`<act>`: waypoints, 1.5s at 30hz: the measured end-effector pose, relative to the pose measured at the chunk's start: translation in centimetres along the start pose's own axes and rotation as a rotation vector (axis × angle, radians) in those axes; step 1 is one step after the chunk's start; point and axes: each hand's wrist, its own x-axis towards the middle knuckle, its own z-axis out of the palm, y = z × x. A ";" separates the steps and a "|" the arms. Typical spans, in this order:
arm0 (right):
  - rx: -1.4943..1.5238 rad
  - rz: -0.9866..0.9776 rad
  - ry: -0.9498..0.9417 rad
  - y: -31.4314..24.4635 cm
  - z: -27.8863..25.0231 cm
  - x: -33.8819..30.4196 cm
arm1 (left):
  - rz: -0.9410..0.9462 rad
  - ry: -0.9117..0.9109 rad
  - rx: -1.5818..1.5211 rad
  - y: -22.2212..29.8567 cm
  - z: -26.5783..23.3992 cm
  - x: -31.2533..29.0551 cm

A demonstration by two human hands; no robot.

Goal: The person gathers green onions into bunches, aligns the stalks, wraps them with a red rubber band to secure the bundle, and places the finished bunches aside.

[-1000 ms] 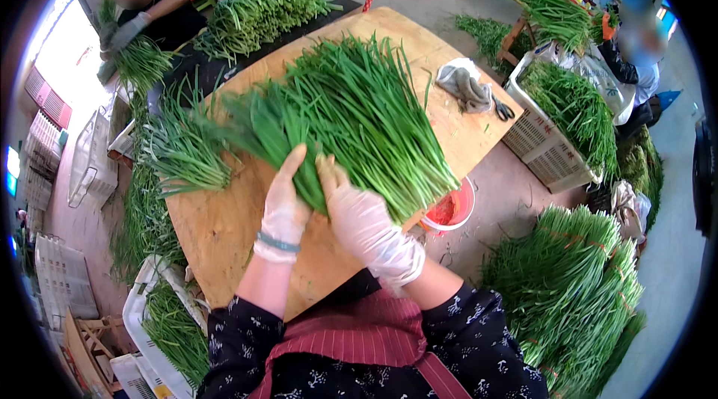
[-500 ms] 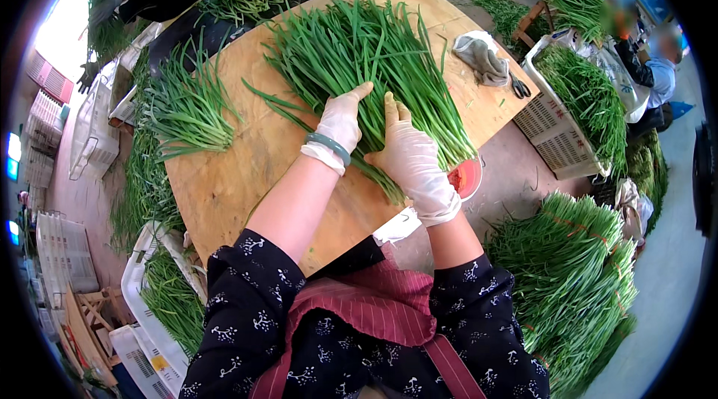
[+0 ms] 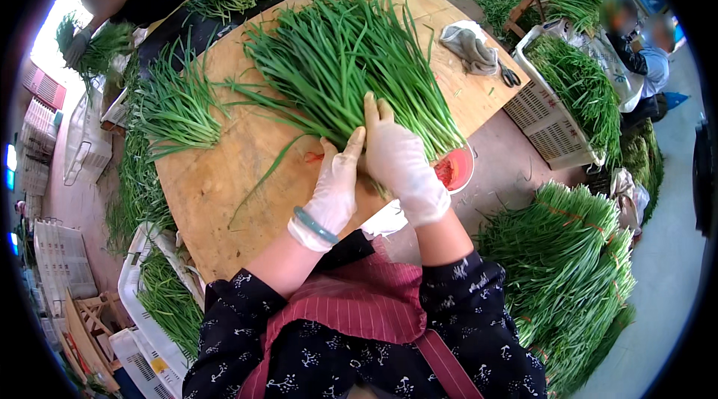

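Green piles (image 3: 344,62), wooden table (image 3: 217,197): 2 | gloved hands (image 3: 396,163) on larger: 2

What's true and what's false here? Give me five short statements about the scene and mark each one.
1. The left hand and right hand both wear pale gloves. True.
2. The bracelet is on the right wrist. False: it is on the left wrist.
3. A smaller bunch of greens lies to the left of the large pile of greens. True.
4. The scissors lie inside the bucket. False: they lie on the wooden table, beside a grey cloth.
5. The right hand's fingers touch the large pile of greens. True.
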 end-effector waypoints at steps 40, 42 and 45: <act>-0.531 -1.019 -0.276 -7.6 2.5 6.6 | 0.313 -0.003 -0.133 -11.2 -2.2 7.6; -0.484 -1.041 -0.264 -6.4 2.1 7.6 | 0.178 -0.336 -0.782 -9.9 -2.3 8.0; -0.418 -1.031 -0.284 -3.7 1.4 8.9 | 0.181 -0.035 0.362 -1.7 0.0 1.5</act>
